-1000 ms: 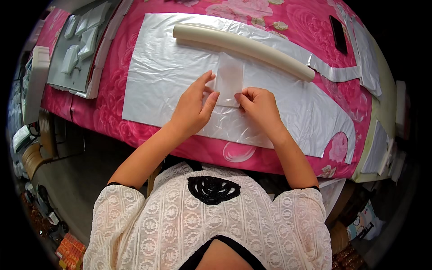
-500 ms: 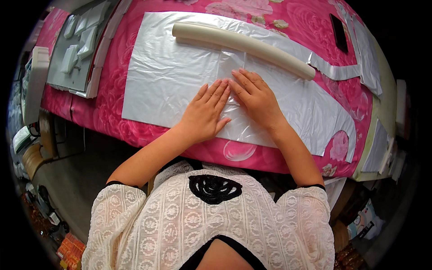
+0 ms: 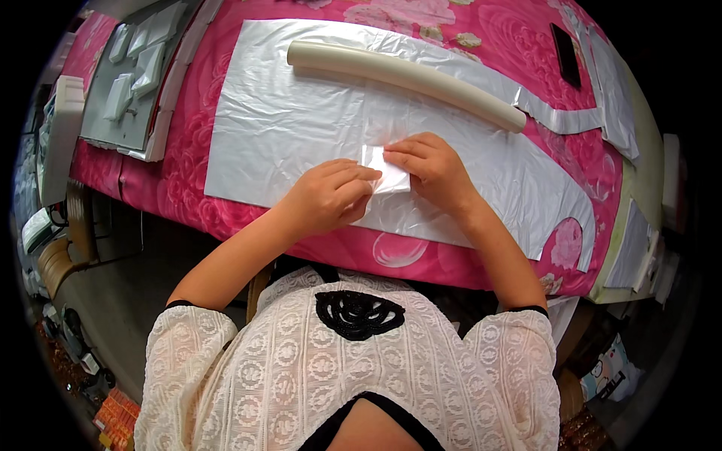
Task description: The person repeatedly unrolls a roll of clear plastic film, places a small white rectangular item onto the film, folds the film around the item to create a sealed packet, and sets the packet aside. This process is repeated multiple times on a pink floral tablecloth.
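A small folded piece of white plastic film (image 3: 392,180) lies between my hands, its glossy face catching the light. My left hand (image 3: 331,194) is closed, with its fingertips pinching the film's left edge. On the far right side of the piece, my right hand (image 3: 432,169) pinches it between bent fingers and thumb. Both hands rest over a large, wrinkled white plastic bag (image 3: 278,113) spread flat, with a curved handle cutout at its right end. Across the bag's far part lies a long cream-coloured tube (image 3: 406,79), beyond my fingers.
A pink floral tablecloth (image 3: 188,180) covers the table. At the far left, a grey tray (image 3: 98,131) carries several folded white packets (image 3: 147,71). A black phone (image 3: 565,55) lies at the far right, near more white plastic (image 3: 613,98). A wooden chair (image 3: 64,263) stands at the left.
My flat, outstretched hands have curled into pinches and come slightly nearer to me. The plastic strip beneath them is now a smaller, folded piece. The tube has stayed put.
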`<action>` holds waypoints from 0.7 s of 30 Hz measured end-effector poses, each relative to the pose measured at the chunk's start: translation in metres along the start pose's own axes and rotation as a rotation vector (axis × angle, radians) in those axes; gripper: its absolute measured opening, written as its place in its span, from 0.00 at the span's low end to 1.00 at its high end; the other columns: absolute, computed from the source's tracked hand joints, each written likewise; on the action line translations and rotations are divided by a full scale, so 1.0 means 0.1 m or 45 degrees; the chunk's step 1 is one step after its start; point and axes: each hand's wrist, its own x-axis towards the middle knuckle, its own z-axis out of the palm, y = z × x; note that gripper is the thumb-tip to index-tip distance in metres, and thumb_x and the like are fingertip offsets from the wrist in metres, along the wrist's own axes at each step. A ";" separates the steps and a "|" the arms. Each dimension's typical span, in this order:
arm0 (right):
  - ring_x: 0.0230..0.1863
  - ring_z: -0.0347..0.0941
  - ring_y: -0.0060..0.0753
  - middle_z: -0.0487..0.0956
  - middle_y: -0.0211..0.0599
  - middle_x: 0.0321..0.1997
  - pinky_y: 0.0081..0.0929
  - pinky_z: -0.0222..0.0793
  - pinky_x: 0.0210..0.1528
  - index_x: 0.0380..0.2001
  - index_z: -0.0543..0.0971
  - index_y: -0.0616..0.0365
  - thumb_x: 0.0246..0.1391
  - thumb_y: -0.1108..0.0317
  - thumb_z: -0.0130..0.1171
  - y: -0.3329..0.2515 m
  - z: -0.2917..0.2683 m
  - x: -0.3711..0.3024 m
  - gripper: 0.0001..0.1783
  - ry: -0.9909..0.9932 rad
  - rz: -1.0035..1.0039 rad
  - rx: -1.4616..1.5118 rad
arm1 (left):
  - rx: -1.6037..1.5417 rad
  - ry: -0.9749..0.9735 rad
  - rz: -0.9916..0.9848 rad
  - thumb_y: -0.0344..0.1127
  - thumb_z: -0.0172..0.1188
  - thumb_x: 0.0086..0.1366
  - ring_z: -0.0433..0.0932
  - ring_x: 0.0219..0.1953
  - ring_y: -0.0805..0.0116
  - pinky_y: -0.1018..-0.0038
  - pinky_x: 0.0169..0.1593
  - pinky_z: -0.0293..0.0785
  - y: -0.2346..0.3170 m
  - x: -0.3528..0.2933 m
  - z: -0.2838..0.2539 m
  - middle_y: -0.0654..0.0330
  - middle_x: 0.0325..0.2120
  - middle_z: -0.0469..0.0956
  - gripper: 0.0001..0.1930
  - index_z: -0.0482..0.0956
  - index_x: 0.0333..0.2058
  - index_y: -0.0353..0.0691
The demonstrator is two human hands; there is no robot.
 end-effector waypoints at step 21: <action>0.16 0.71 0.29 0.74 0.35 0.12 0.28 0.65 0.24 0.16 0.79 0.62 0.52 0.59 0.54 -0.28 -0.11 0.24 0.19 -0.249 1.354 0.433 | -0.473 0.012 -1.293 0.32 0.60 0.56 0.81 0.30 0.59 0.71 0.36 0.74 0.04 0.34 -0.05 0.50 0.31 0.80 0.28 0.64 0.55 0.30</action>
